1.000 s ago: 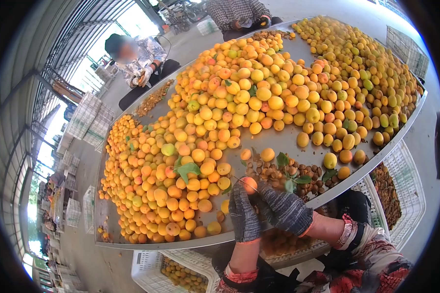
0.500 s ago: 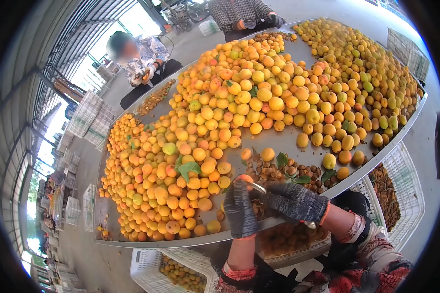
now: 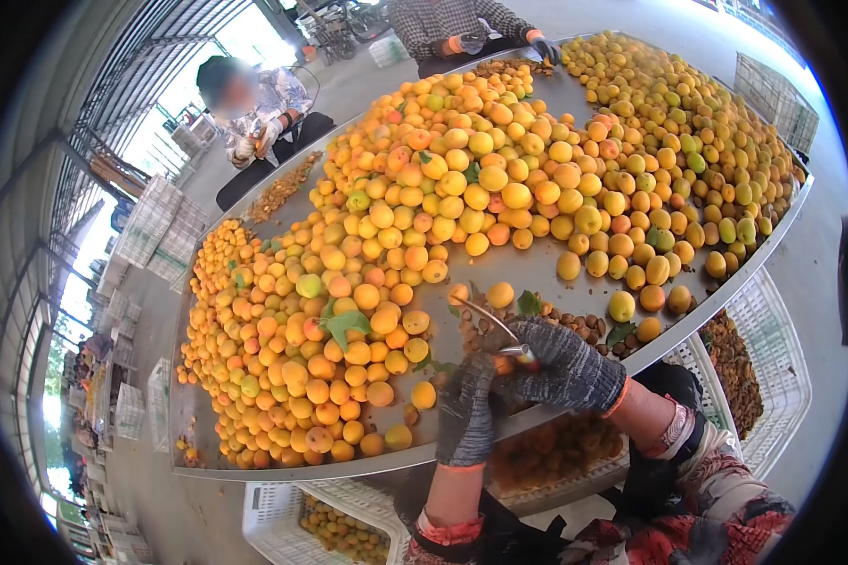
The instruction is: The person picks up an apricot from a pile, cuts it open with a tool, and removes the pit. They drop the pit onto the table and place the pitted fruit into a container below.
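Note:
My left hand [image 3: 465,414], in a dark grey knit glove, is closed at the table's near edge. Between its fingertips and my other hand a small orange part of an apricot [image 3: 505,363] shows; the gloves hide most of it. My right hand [image 3: 571,369], gloved alike, grips a curved metal blade [image 3: 485,316] whose tip points up and to the left. Its handle is mostly hidden in the glove. Just beyond my hands lie loose apricots [image 3: 500,295], brown pits [image 3: 584,327] and green leaves [image 3: 529,303].
A large heap of apricots [image 3: 377,245] covers much of the metal-rimmed table [image 3: 546,264]. White crates [image 3: 773,348] stand below its near edge, some holding fruit or brown pits. Two people [image 3: 254,113] [image 3: 457,28] sit along the far side.
My hands have moved slightly down and closer together. The blade has swung upward and shows more of its length. The apricot at my left fingertips is now mostly hidden. The view has shifted slightly.

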`<act>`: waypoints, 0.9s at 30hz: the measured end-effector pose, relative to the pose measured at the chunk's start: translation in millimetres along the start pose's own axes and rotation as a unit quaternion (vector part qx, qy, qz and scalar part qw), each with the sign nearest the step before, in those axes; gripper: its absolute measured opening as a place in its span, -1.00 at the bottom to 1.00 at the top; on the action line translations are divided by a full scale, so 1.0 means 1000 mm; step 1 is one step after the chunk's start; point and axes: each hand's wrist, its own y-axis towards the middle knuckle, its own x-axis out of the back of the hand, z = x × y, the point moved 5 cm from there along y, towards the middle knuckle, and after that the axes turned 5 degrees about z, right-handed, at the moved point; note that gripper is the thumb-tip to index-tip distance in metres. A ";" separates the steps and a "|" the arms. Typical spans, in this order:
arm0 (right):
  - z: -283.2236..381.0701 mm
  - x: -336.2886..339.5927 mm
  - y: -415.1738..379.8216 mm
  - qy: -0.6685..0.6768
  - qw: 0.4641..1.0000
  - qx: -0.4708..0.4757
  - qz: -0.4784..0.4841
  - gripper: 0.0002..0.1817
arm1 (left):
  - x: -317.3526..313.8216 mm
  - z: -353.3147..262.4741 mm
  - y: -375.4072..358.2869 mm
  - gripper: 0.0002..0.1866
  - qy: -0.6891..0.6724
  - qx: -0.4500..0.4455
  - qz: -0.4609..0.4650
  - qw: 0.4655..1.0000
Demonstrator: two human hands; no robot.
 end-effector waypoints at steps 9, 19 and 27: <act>-0.026 -0.012 -0.014 0.292 0.920 -0.259 -0.038 -0.65 | -0.013 0.015 -0.014 -0.70 -0.121 0.150 -0.007 0.981; -0.013 -0.010 -0.002 0.030 0.997 -0.052 0.050 -0.50 | -0.002 0.000 -0.008 -0.68 -0.160 0.194 -0.082 0.964; -0.021 -0.020 -0.004 0.074 0.996 -0.048 0.019 -0.45 | -0.014 0.029 -0.008 -0.68 -0.453 0.280 -0.191 0.824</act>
